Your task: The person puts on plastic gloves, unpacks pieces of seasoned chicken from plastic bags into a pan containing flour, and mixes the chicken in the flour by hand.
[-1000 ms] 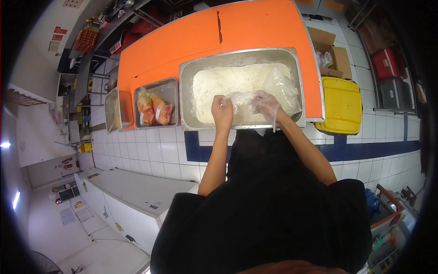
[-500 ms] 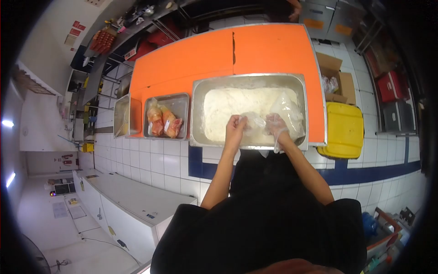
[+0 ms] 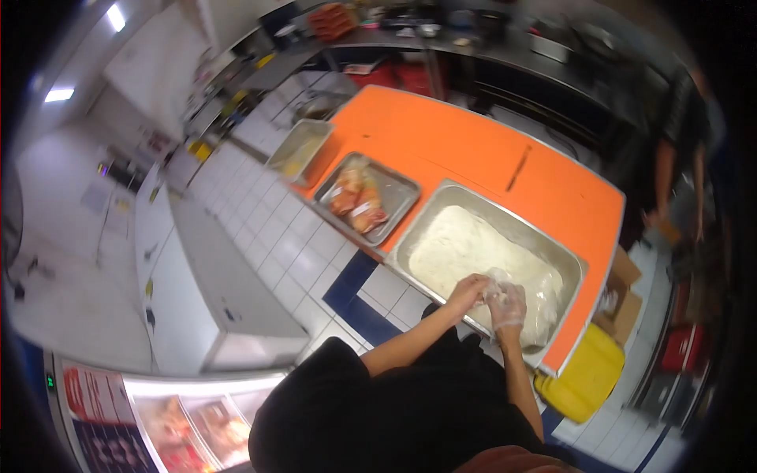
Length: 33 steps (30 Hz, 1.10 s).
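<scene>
My left hand (image 3: 468,292), bare, is closed on crumpled thin clear plastic that looks like a disposable glove (image 3: 497,277). Beside it, my right hand (image 3: 509,309) wears a clear plastic glove, its fingers bent around the same crumpled plastic. Both hands are above the near side of a deep metal pan (image 3: 449,188) of off-white powder (image 3: 457,244) resembling flour. A clear plastic bag (image 3: 544,303) lies over the powder at the pan's right end. What exactly the right fingertips grip is partly hidden.
Left of the pan, a metal tray (image 3: 400,189) bears bagged reddish meat (image 3: 359,197). Another metal container (image 3: 303,150) sits at the orange table's (image 3: 473,130) left edge. A yellow tub (image 3: 583,374) and cardboard box (image 3: 621,303) stand right. Another person's arm (image 3: 664,181) shows far right.
My view has turned leftward, tilting the table in the picture and bringing a lit display freezer into sight. My hands have come together around the crumpled plastic.
</scene>
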Motion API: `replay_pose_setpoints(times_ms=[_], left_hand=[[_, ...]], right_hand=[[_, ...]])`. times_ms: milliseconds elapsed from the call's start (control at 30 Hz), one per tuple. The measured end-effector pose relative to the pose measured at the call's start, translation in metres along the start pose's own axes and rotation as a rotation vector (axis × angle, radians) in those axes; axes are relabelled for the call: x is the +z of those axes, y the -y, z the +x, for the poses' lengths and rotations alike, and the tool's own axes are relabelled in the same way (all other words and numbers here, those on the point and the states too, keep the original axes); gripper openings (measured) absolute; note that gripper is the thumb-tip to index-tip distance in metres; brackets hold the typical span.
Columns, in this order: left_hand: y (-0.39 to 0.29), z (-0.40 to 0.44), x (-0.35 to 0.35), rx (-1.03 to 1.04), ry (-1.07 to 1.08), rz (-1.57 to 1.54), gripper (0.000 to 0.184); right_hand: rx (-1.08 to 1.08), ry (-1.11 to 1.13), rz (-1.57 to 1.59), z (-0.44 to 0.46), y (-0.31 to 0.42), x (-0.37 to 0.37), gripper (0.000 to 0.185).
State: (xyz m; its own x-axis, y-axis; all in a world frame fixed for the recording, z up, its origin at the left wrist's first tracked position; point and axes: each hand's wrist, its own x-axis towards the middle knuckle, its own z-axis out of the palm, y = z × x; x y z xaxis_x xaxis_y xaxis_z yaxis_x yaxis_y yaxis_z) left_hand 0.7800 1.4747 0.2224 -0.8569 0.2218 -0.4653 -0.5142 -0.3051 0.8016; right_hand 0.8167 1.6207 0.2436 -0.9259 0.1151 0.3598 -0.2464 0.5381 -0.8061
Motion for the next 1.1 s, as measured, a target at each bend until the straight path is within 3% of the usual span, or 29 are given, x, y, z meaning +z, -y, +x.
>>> replay_pose_setpoints(times_ms=[133,200,267,467,567,633,767,900,967,1067,1100], left_hand=[[-0.002,0.0,0.001,0.019,-0.046,-0.097,0.022],[0.007,0.007,-0.004,0.12,0.03,-0.09,0.02],[0.01,0.013,-0.009,0.152,-0.007,-0.189,0.022],[0.002,0.024,-0.016,0.285,-0.148,0.061,0.036],[0.0,0.036,-0.028,0.184,-0.163,0.182,0.033],[-0.005,0.035,-0.036,0.16,-0.157,0.176,0.035],[0.007,0.059,-0.056,0.16,-0.053,0.234,0.043],[0.034,0.089,-0.068,0.197,-0.138,0.248,0.046],[0.04,0.086,-0.064,0.377,-0.297,0.242,0.041],[0.004,0.052,-0.06,0.25,-0.252,0.286,0.038],[0.001,0.051,-0.063,0.296,-0.233,0.392,0.039]], right_hand=[[0.042,0.079,-0.139,-0.002,-0.024,0.02,0.025],[-0.045,0.083,-0.043,-0.001,-0.038,0.033,0.02],[0.085,0.056,-0.011,0.005,-0.031,0.036,0.016],[0.033,0.184,0.246,0.01,-0.056,0.045,0.007],[-0.038,0.261,0.215,0.012,-0.087,0.052,0.003],[0.099,0.344,0.338,0.009,-0.063,0.048,0.005],[0.156,0.442,0.299,0.01,-0.05,0.058,0.006],[0.262,0.474,0.332,0.014,-0.028,0.066,0.002],[0.327,0.459,0.306,0.02,-0.022,0.067,0.002],[0.396,0.43,0.247,0.026,-0.023,0.067,0.004],[0.371,0.463,0.287,0.027,-0.023,0.068,0.003]])
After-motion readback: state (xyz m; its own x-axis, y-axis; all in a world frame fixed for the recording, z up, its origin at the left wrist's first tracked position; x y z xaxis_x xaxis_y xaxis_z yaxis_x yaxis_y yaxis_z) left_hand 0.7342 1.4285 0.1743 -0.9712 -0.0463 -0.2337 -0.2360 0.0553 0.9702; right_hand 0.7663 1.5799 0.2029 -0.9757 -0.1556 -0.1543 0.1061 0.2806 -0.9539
